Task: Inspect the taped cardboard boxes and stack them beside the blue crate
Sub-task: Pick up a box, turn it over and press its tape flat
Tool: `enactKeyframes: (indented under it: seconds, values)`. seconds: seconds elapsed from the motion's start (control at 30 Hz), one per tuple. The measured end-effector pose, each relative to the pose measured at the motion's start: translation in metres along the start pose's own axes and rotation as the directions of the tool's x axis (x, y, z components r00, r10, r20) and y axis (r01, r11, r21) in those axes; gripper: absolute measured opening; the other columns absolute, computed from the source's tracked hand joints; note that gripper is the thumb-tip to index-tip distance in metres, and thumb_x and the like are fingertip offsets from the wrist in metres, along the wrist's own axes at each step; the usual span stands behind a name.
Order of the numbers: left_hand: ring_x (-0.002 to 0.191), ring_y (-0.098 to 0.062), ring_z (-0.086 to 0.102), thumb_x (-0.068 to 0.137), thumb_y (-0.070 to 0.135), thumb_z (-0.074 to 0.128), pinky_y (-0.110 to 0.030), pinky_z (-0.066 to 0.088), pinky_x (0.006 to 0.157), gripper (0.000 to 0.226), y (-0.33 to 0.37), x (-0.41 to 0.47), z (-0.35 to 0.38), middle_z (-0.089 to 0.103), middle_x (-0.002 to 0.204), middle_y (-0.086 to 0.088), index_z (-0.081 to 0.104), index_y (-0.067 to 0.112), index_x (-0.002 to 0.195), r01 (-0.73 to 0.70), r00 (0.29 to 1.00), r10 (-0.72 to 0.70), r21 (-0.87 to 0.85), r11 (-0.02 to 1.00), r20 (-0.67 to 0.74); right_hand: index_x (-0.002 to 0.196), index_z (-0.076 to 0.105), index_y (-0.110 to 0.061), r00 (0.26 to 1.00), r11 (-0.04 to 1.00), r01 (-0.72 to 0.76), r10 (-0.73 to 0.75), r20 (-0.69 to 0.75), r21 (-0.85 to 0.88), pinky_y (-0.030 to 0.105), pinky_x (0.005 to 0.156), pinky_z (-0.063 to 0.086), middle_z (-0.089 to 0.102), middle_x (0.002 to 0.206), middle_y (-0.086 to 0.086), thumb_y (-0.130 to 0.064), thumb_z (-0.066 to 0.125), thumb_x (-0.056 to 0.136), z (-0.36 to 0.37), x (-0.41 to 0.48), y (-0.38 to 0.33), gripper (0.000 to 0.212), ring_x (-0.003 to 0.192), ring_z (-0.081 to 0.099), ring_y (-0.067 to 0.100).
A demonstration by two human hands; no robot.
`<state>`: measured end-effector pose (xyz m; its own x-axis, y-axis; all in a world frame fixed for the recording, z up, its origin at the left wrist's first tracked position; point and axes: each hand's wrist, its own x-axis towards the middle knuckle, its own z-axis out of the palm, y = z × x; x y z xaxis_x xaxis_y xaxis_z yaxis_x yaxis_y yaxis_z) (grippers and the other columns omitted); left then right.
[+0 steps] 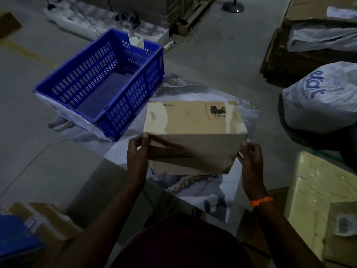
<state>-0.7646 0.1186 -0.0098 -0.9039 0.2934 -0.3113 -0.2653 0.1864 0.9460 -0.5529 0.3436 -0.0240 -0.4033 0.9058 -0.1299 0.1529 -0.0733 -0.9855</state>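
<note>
Likely light, rigid, tape-slick: cardboard box (194,120) gripped by left hand (138,151) and right hand (251,157) at near corners.

the crate (100,82) is bright blue, its walls patterned with rows of narrow vertical slots. the cardboard box (193,120) is tan brown, glossy where clear tape covers it, with a black printed picture in a square frame (219,111) near one corner and small black lettering at another. the sheet (193,182) under it is white and grey-blue marble with thin gold veins. a wristband (261,201) is orange. the sack (320,97) is white with blue lettering. the floor (29,122) is grey with a yellow line.
</note>
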Motion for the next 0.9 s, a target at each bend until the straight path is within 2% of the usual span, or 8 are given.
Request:
enactKeyframes:
  seconds: [0.13, 0.2, 0.27, 0.37, 0.47, 0.57, 0.67, 0.9]
  values:
    - [0.117, -0.015, 0.060, 0.072, 0.089, 0.054, -0.049, 0.051, 0.103, 0.085, -0.010, -0.015, -0.006, 0.061, 0.123, 0.007, 0.056, 0.024, 0.126, 0.021, 1.000, -0.020, 0.045, 0.999, -0.015, 0.090, 0.060, -0.040, 0.998, 0.998, -0.030, 0.027, -0.059, -0.061, 0.050, 0.093, 0.055, 0.068, 0.091, -0.010, -0.083, 0.059, 0.081, -0.008, -0.022, 0.013, 0.044, 0.097, 0.067, 0.018]
    - [0.119, -0.017, 0.059, 0.085, 0.072, 0.058, -0.042, 0.052, 0.100, 0.069, -0.005, -0.019, -0.008, 0.061, 0.122, 0.007, 0.055, 0.018, 0.128, 0.011, 1.000, -0.010, 0.080, 0.997, -0.014, 0.103, 0.059, -0.038, 0.997, 0.990, -0.010, -0.001, -0.073, -0.143, 0.045, 0.091, 0.057, 0.068, 0.100, -0.014, -0.080, 0.059, 0.084, -0.005, -0.030, 0.006, 0.046, 0.105, 0.067, 0.017]
    - [0.125, -0.019, 0.055, 0.096, 0.044, 0.064, -0.033, 0.050, 0.098, 0.046, 0.003, -0.021, -0.007, 0.058, 0.130, 0.003, 0.052, 0.017, 0.132, -0.065, 0.998, 0.067, 0.178, 0.982, -0.007, 0.125, 0.056, -0.027, 0.990, 0.960, 0.095, -0.120, -0.081, -0.262, 0.041, 0.092, 0.059, 0.066, 0.124, -0.005, -0.058, 0.066, 0.092, 0.004, -0.033, -0.006, 0.047, 0.119, 0.063, 0.014]
    - [0.131, -0.013, 0.044, 0.096, 0.022, 0.067, -0.035, 0.042, 0.105, 0.054, 0.016, -0.016, 0.000, 0.049, 0.145, -0.006, 0.046, 0.014, 0.145, -0.366, 0.924, 0.379, 0.415, 0.833, 0.053, 0.146, 0.048, -0.007, 0.901, 0.790, 0.415, -0.426, 0.083, -0.451, 0.034, 0.109, 0.050, 0.044, 0.157, 0.012, -0.027, 0.073, 0.097, 0.024, -0.025, -0.025, 0.058, 0.143, 0.043, 0.012]
    - [0.140, -0.026, 0.042, 0.098, 0.025, 0.061, -0.044, 0.039, 0.111, 0.053, 0.030, -0.002, 0.020, 0.047, 0.150, -0.012, 0.048, 0.010, 0.146, -0.629, 0.771, 0.556, 0.511, 0.586, 0.311, 0.152, 0.045, -0.006, 0.782, 0.574, 0.620, -0.508, 0.362, -0.535, 0.040, 0.123, 0.030, 0.032, 0.166, 0.014, -0.032, 0.065, 0.100, 0.057, -0.009, -0.040, 0.061, 0.155, 0.027, 0.026]
    - [0.151, -0.037, 0.027, 0.100, 0.040, 0.039, -0.057, 0.027, 0.119, 0.060, 0.031, 0.012, 0.044, 0.038, 0.159, -0.018, 0.044, 0.009, 0.151, -0.714, 0.696, 0.424, 0.620, 0.325, 0.580, 0.151, 0.043, 0.001, 0.659, 0.310, 0.748, -0.443, 0.607, -0.586, 0.052, 0.124, 0.024, 0.031, 0.165, 0.024, -0.047, 0.042, 0.106, 0.089, 0.004, -0.038, 0.066, 0.155, 0.023, 0.037]
    - [0.152, -0.035, 0.026, 0.101, 0.041, 0.023, -0.058, 0.021, 0.122, 0.063, 0.020, 0.016, 0.053, 0.031, 0.163, -0.017, 0.040, 0.011, 0.154, -0.714, 0.687, 0.329, 0.687, 0.135, 0.648, 0.158, 0.036, -0.005, 0.710, 0.221, 0.703, -0.285, 0.644, -0.677, 0.059, 0.124, 0.024, 0.032, 0.165, 0.021, -0.053, 0.026, 0.107, 0.099, 0.005, -0.030, 0.071, 0.155, 0.026, 0.038]
    - [0.152, -0.032, 0.029, 0.103, 0.039, 0.025, -0.053, 0.020, 0.122, 0.060, 0.015, 0.017, 0.055, 0.030, 0.164, -0.013, 0.040, 0.013, 0.155, -0.694, 0.697, 0.310, 0.718, 0.062, 0.647, 0.159, 0.037, -0.010, 0.732, 0.159, 0.678, -0.243, 0.637, -0.718, 0.054, 0.126, 0.019, 0.032, 0.166, 0.015, -0.050, 0.024, 0.107, 0.098, 0.004, -0.028, 0.068, 0.156, 0.026, 0.032]
